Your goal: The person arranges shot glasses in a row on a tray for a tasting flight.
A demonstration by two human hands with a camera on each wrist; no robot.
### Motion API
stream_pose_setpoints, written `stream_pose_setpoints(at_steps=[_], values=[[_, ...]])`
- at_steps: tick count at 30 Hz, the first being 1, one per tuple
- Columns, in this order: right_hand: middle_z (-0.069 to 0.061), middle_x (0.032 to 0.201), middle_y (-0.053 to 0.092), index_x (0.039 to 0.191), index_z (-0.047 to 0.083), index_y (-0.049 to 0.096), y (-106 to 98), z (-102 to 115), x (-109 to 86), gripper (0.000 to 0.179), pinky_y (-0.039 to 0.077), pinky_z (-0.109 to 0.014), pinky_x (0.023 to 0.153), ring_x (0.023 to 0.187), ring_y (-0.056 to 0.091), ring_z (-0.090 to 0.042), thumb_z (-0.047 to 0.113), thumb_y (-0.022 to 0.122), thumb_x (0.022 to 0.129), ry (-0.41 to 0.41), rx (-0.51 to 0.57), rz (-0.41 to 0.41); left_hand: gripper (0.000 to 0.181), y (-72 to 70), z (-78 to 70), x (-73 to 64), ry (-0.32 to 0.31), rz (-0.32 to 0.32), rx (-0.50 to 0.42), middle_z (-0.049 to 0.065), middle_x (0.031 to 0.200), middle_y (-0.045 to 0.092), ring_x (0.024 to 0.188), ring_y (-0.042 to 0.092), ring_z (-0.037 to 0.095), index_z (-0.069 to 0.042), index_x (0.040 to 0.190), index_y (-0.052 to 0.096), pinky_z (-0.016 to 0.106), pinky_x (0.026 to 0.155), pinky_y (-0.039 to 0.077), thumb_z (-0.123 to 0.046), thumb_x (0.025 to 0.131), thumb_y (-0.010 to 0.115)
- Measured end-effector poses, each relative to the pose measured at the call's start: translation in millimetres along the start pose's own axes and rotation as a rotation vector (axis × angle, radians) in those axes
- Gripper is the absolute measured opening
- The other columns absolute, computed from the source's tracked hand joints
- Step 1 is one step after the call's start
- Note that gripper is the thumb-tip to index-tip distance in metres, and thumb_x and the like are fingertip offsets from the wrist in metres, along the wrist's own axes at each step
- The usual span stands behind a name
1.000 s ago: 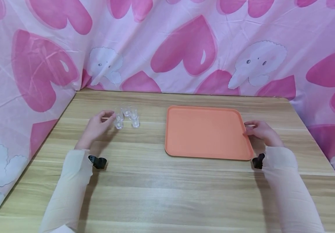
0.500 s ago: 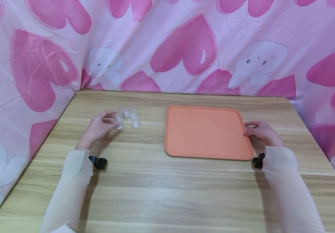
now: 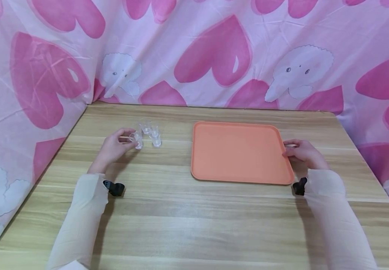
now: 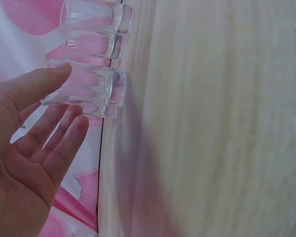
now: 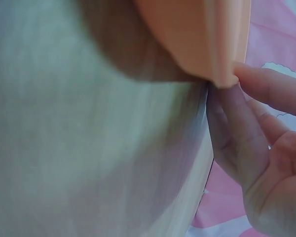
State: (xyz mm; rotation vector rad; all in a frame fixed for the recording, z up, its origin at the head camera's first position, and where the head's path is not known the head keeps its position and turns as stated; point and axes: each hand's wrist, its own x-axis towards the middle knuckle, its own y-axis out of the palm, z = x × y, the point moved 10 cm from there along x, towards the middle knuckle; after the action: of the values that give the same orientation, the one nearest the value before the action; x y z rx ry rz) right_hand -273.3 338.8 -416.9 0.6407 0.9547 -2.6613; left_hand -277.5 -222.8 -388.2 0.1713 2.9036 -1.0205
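My left hand (image 3: 113,145) is at the left of a small group of clear shot glasses. Its thumb and fingers pinch the nearest shot glass (image 3: 138,142), which stands upright at the group's front left. In the left wrist view the thumb lies along one side of that glass (image 4: 84,85), with the fingers on the other. On the right, my right hand (image 3: 305,153) grips the right rim of a flat orange tray (image 3: 236,153). The right wrist view has the thumb on one face of the tray's edge (image 5: 222,44) and fingers against the other.
More clear shot glasses, one (image 3: 146,129) behind and another (image 3: 156,140) to the right, stand close by the held one. The wooden table (image 3: 181,221) runs back to a pink heart-print cloth (image 3: 214,52), which also hangs along both sides.
My left hand has closed its thumb and fingers around the front-left shot glass, which it was only beside a second ago. The right hand and the tray have stayed put.
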Motion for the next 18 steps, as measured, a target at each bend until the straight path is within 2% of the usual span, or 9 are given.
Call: stream_pose_setpoints(at_steps=[3,6,11,13,18], values=[[-0.02,0.121,0.059,0.141,-0.013,0.029,0.0,0.0,0.4,0.059,0.058,-0.025,0.082,0.08,0.06,0.006,0.012,0.054,0.094,0.006,-0.008,-0.005,0.049,-0.8,-0.4,-0.8,0.002,-0.006,0.001,0.02,0.135,0.053,0.117,0.057,0.035,-0.006,0.137,0.047,0.024,0.086,0.052,-0.014,0.091,0.064],[-0.019,0.12,0.059,0.141,-0.013,0.029,-0.1,0.3,0.6,0.058,0.058,-0.023,0.081,0.08,0.06,0.007,0.011,0.053,0.094,0.005,-0.003,-0.013,0.05,-1.6,-0.6,-1.9,0.004,-0.012,0.0,0.02,0.134,0.053,0.117,0.057,0.036,-0.006,0.137,0.047,0.025,0.086,0.052,-0.015,0.091,0.064],[0.001,0.102,0.064,0.14,-0.014,0.029,-0.7,2.0,0.2,0.058,0.056,-0.016,0.074,0.078,0.06,0.008,0.008,0.053,0.093,-0.006,0.031,-0.019,0.053,-2.4,1.2,-4.3,-0.014,-0.009,-0.014,0.019,0.136,0.052,0.119,0.055,0.037,-0.008,0.139,0.045,0.042,0.095,0.052,-0.019,0.091,0.065],[0.006,0.097,0.063,0.14,-0.014,0.029,-1.0,2.5,-0.3,0.058,0.055,-0.014,0.073,0.078,0.06,0.008,0.007,0.053,0.092,-0.006,0.038,-0.018,0.054,-2.9,1.8,-5.0,-0.024,-0.006,-0.017,0.018,0.137,0.051,0.12,0.055,0.036,-0.01,0.14,0.045,0.046,0.096,0.051,-0.022,0.091,0.065],[0.008,0.094,0.063,0.14,-0.015,0.028,-0.8,2.8,-1.2,0.059,0.055,-0.014,0.073,0.077,0.06,0.008,0.007,0.053,0.092,-0.001,0.048,-0.014,0.055,-3.7,1.1,-6.1,-0.041,-0.002,-0.006,0.016,0.138,0.051,0.121,0.055,0.034,-0.012,0.139,0.047,0.038,0.093,0.051,-0.029,0.09,0.066]])
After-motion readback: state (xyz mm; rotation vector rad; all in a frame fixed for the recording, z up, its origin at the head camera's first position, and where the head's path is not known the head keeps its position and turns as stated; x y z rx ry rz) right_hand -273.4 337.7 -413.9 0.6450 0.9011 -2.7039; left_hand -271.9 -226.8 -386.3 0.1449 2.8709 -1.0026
